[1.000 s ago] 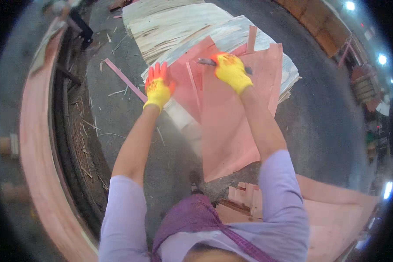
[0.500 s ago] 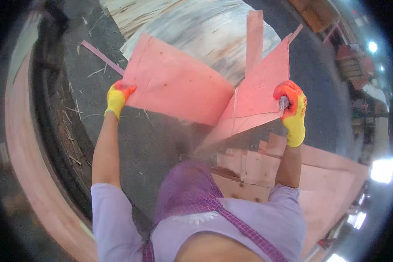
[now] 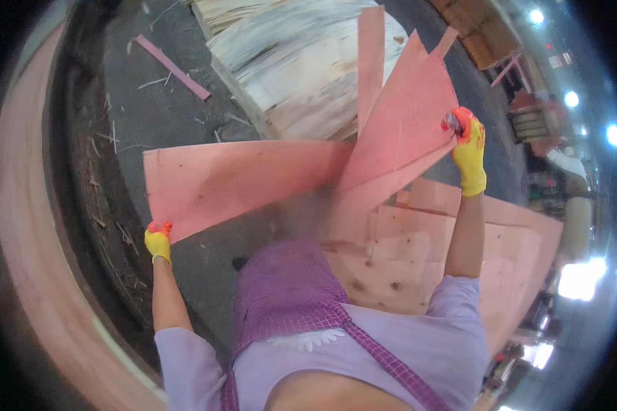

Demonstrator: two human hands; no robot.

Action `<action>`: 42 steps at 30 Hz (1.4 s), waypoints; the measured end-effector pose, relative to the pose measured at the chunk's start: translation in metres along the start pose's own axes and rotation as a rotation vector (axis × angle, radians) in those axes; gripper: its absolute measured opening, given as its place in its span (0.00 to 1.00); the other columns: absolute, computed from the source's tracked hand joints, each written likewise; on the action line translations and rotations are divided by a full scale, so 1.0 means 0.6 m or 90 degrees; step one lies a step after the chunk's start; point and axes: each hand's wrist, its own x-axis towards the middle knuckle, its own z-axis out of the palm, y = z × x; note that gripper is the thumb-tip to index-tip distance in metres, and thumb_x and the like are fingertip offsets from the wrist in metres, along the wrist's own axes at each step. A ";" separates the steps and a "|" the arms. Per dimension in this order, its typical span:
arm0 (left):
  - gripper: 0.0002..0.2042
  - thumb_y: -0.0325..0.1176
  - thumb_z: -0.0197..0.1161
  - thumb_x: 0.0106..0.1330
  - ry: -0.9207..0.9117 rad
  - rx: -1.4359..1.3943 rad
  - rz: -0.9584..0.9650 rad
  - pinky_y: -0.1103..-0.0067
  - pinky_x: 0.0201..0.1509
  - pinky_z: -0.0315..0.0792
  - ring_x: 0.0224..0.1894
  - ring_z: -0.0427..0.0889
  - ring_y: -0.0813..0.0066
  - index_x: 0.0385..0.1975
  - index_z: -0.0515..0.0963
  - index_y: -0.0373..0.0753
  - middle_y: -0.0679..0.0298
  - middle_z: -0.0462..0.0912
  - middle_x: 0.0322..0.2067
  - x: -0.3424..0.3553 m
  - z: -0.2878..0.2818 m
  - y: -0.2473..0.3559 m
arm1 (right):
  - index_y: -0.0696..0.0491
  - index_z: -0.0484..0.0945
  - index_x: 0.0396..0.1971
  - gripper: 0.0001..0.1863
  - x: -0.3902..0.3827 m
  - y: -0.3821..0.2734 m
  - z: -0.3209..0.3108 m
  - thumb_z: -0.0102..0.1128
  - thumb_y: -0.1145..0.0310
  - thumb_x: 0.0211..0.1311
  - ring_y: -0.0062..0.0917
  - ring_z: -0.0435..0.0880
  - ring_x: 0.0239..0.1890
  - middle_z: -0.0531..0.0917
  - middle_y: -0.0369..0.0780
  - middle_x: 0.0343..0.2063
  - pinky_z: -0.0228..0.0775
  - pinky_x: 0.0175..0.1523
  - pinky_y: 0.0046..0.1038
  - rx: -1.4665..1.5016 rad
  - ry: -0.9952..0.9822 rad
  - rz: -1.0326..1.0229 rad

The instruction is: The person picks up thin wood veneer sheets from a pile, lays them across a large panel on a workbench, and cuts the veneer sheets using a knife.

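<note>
Gloved in yellow and orange, my left hand (image 3: 159,243) is closed on the near-left corner of a broad pink veneer sheet (image 3: 219,181), which stretches rightward. My right hand (image 3: 469,149), in a matching glove, is closed on the edge of a second pink veneer sheet (image 3: 404,116), raised and slanting. A small greyish thing (image 3: 451,123) shows at the right fingers; what it is I cannot tell. Both sheets meet in a fold or overlap near the middle, where blur hides the join. Behind the second sheet a narrow pink strip (image 3: 371,61) sticks up.
A stack of pale, streaked wood sheets (image 3: 295,68) lies ahead. More pink veneer sheets (image 3: 507,274) lie at my right. On the dark floor (image 3: 151,116) are a loose pink strip (image 3: 173,67) and thin splinters. A long pale wooden edge (image 3: 24,205) curves along the left.
My left hand has moved down and left, drawing its sheet lower and nearer. My right hand has shifted slightly up, still gripping its sheet. The view has turned somewhat.
</note>
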 end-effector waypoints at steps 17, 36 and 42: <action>0.20 0.24 0.63 0.53 -0.038 -0.281 0.151 0.80 0.41 0.73 0.37 0.78 0.73 0.47 0.69 0.32 0.58 0.78 0.36 -0.017 -0.538 0.216 | 0.47 0.78 0.35 0.16 0.271 -0.181 0.338 0.47 0.59 0.49 0.41 0.78 0.36 0.80 0.44 0.32 0.69 0.41 0.39 -0.145 -0.050 -0.019; 0.20 0.22 0.59 0.57 -0.098 -0.048 0.313 0.78 0.55 0.64 0.50 0.70 0.73 0.51 0.67 0.32 0.62 0.72 0.47 0.005 -0.601 0.337 | 0.54 0.74 0.42 0.13 0.200 -0.187 0.438 0.46 0.74 0.58 0.18 0.76 0.30 0.79 0.36 0.37 0.69 0.33 0.21 0.701 -0.147 -0.015; 0.15 0.24 0.60 0.57 -0.209 0.063 0.394 0.84 0.46 0.65 0.40 0.72 0.79 0.45 0.72 0.32 0.65 0.75 0.40 -0.073 -0.605 0.469 | 0.50 0.72 0.47 0.17 -0.120 -0.463 0.316 0.58 0.67 0.56 0.12 0.72 0.28 0.77 0.30 0.35 0.67 0.29 0.17 1.090 -0.450 0.311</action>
